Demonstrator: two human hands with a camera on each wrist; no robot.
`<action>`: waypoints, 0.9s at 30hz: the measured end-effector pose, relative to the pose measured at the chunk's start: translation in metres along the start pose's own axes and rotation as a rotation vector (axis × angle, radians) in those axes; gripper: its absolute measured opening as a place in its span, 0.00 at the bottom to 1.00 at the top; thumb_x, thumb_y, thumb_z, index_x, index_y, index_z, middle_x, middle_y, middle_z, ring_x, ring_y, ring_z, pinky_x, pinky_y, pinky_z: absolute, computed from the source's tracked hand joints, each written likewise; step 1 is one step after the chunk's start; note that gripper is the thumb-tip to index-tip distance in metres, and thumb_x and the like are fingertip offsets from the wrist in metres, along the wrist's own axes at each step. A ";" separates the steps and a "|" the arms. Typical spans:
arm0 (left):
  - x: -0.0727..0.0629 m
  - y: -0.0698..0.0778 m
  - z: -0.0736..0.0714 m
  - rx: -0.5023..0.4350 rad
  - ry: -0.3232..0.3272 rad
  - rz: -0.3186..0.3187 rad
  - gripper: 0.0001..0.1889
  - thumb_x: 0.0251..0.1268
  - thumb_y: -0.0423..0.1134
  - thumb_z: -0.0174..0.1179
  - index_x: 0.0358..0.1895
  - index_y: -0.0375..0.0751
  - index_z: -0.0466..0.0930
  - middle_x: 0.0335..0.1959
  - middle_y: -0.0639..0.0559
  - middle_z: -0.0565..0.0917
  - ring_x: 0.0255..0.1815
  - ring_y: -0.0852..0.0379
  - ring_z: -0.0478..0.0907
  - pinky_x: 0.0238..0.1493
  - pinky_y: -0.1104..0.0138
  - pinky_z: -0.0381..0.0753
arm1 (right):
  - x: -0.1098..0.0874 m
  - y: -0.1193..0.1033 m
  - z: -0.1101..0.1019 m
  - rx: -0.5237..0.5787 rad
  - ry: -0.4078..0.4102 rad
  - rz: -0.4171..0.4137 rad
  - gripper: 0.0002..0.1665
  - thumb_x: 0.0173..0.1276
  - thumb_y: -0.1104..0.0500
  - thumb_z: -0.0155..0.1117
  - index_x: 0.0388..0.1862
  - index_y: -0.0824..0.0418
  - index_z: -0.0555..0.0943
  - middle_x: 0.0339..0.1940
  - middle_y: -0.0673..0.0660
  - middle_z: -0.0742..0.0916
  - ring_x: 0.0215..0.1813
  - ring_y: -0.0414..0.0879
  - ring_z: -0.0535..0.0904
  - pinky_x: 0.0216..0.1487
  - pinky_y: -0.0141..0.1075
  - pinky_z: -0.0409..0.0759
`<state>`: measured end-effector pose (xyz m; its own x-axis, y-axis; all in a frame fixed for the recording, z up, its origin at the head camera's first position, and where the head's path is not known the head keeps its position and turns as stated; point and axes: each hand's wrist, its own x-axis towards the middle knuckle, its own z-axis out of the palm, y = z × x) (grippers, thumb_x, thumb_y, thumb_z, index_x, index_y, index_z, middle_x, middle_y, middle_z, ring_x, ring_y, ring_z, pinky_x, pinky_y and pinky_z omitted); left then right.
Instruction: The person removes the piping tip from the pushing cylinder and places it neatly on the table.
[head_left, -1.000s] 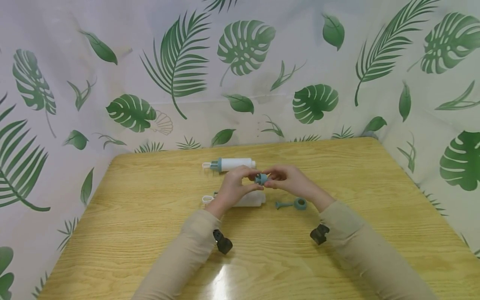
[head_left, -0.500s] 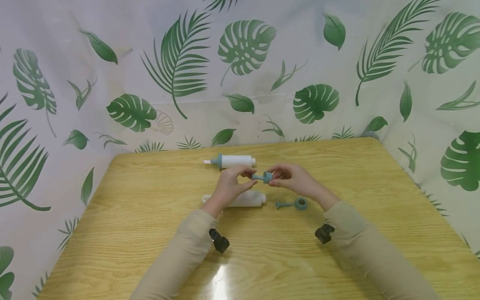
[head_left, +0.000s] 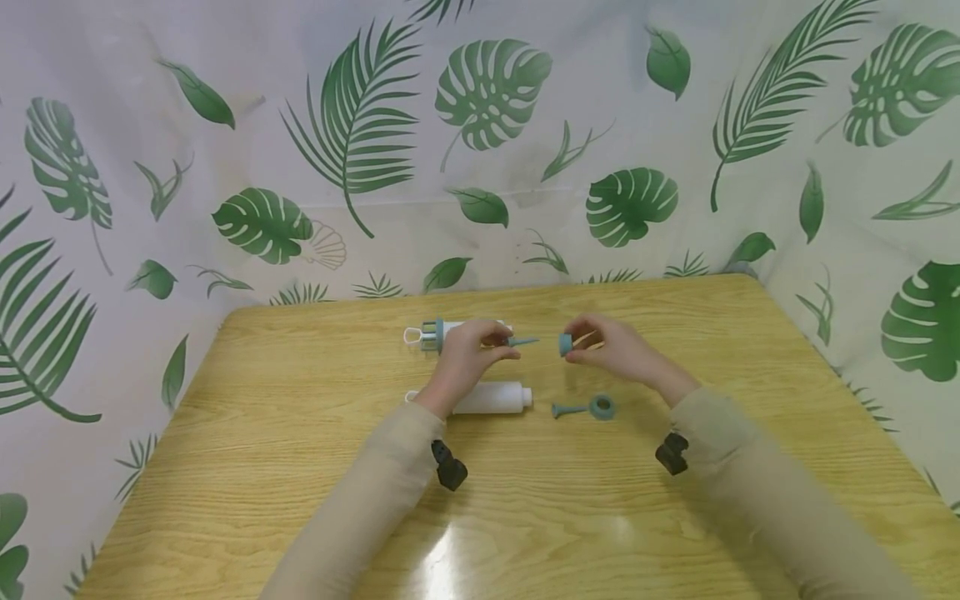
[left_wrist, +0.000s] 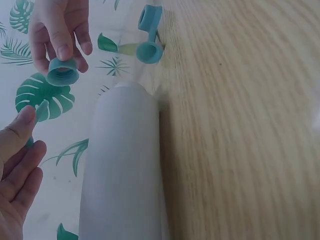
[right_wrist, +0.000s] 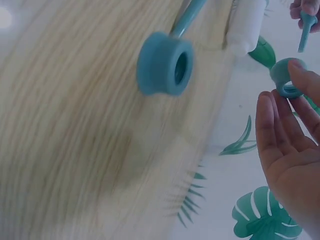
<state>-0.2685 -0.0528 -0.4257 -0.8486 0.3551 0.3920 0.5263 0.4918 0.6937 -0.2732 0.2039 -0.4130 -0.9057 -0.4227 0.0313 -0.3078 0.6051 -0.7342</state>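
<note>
Between thumb and fingers, my left hand (head_left: 468, 358) pinches a thin teal stem (head_left: 525, 341) that tapers to the right. My right hand (head_left: 611, 350) pinches a short teal ring cap (head_left: 566, 344), whose threaded inside shows in the left wrist view on the cap (left_wrist: 62, 75). A gap separates the stem from the cap, and both are held above the table. Below the left hand lies a white cylindrical bottle (head_left: 491, 397) with a narrower right end. Under the right hand, on the table, rests a teal ring with an attached stem (head_left: 602, 407).
Behind the left hand lies a second white bottle with a teal collar (head_left: 431, 335) and a white loop (head_left: 412, 336), partly hidden by that hand. The wooden table (head_left: 300, 467) meets a leaf-print backdrop (head_left: 555, 225) at its far edge.
The stem and the cap were together between both hands and have come apart. My right hand has moved right with the cap; the left hand keeps the stem.
</note>
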 end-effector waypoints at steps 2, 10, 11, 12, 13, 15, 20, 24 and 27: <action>0.006 0.000 0.003 0.021 -0.025 -0.021 0.15 0.54 0.39 0.69 0.44 0.37 0.84 0.39 0.47 0.85 0.41 0.55 0.81 0.42 0.68 0.79 | 0.002 0.004 -0.002 -0.037 0.007 0.002 0.20 0.64 0.60 0.68 0.53 0.64 0.76 0.49 0.61 0.82 0.51 0.57 0.79 0.47 0.46 0.80; 0.030 0.004 0.017 0.112 -0.115 -0.119 0.16 0.56 0.41 0.68 0.47 0.38 0.84 0.40 0.50 0.85 0.41 0.57 0.80 0.41 0.69 0.78 | 0.019 0.025 -0.005 -0.176 0.017 0.030 0.19 0.62 0.64 0.68 0.51 0.70 0.77 0.48 0.65 0.82 0.48 0.58 0.78 0.48 0.49 0.77; 0.033 0.004 0.020 0.115 -0.119 -0.128 0.16 0.56 0.40 0.68 0.47 0.38 0.84 0.40 0.50 0.85 0.41 0.56 0.80 0.41 0.69 0.79 | 0.021 0.028 -0.005 -0.182 0.014 0.041 0.19 0.62 0.64 0.68 0.51 0.70 0.77 0.47 0.65 0.82 0.48 0.58 0.78 0.48 0.49 0.77; 0.036 0.004 0.022 0.120 -0.126 -0.137 0.16 0.56 0.40 0.68 0.47 0.38 0.84 0.40 0.50 0.85 0.41 0.56 0.80 0.41 0.69 0.78 | 0.023 0.031 -0.004 -0.188 0.009 0.052 0.20 0.62 0.64 0.68 0.51 0.70 0.77 0.47 0.66 0.81 0.48 0.58 0.78 0.48 0.49 0.77; 0.038 0.004 0.025 0.122 -0.131 -0.146 0.16 0.56 0.40 0.68 0.47 0.37 0.84 0.40 0.49 0.85 0.42 0.56 0.80 0.41 0.70 0.78 | 0.024 0.032 -0.004 -0.185 0.004 0.069 0.20 0.63 0.64 0.68 0.51 0.70 0.77 0.48 0.66 0.81 0.48 0.58 0.78 0.48 0.49 0.77; 0.043 0.003 0.031 0.131 -0.149 -0.166 0.16 0.56 0.39 0.68 0.47 0.37 0.84 0.41 0.49 0.85 0.42 0.56 0.79 0.41 0.70 0.78 | 0.027 0.036 -0.003 -0.187 -0.008 0.091 0.20 0.64 0.63 0.67 0.52 0.71 0.76 0.49 0.66 0.81 0.49 0.60 0.77 0.49 0.50 0.77; 0.054 0.000 0.046 0.250 -0.243 -0.182 0.16 0.56 0.38 0.68 0.47 0.35 0.83 0.40 0.48 0.84 0.41 0.56 0.78 0.42 0.70 0.77 | 0.029 0.041 -0.001 -0.186 -0.014 0.126 0.22 0.66 0.62 0.65 0.55 0.73 0.74 0.52 0.68 0.79 0.53 0.62 0.75 0.54 0.53 0.74; 0.060 -0.001 0.054 0.349 -0.302 -0.151 0.14 0.56 0.38 0.68 0.44 0.36 0.83 0.39 0.49 0.84 0.41 0.56 0.78 0.42 0.69 0.77 | 0.029 0.043 0.001 -0.205 -0.008 0.131 0.21 0.66 0.62 0.64 0.53 0.73 0.75 0.51 0.68 0.80 0.53 0.62 0.75 0.54 0.53 0.74; 0.062 0.001 0.058 0.379 -0.324 -0.132 0.13 0.55 0.38 0.69 0.42 0.37 0.83 0.39 0.50 0.84 0.40 0.56 0.79 0.41 0.70 0.76 | 0.031 0.046 0.002 -0.235 -0.002 0.112 0.19 0.65 0.63 0.65 0.51 0.73 0.76 0.48 0.68 0.81 0.51 0.62 0.76 0.53 0.53 0.74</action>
<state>-0.3173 0.0155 -0.4361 -0.8806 0.4690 0.0674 0.4492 0.7811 0.4337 -0.3148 0.2176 -0.4469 -0.9376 -0.3450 -0.0429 -0.2647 0.7884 -0.5554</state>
